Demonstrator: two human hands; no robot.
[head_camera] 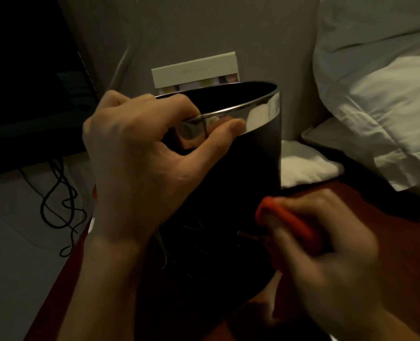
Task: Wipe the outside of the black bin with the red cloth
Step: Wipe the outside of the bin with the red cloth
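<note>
The black bin (pixel 240 183) with a shiny metal rim stands tilted in the middle of the view, over a reddish-brown surface. My left hand (pixel 140 163) grips the rim at the bin's left side, fingers curled over the edge and thumb pressed on the outside band. Low on the bin's right side, my right hand (pixel 327 254) holds the bunched red cloth (pixel 290 222) against the dark wall. This hand is blurred by motion. The bin's base is hidden behind my arms.
White pillows (pixel 381 94) and a folded white towel (pixel 304 166) lie to the right. A cream box (pixel 194 67) stands behind the bin against the wall. Black cables (pixel 59 203) trail over the pale floor at left, under a dark screen (pixel 29 82).
</note>
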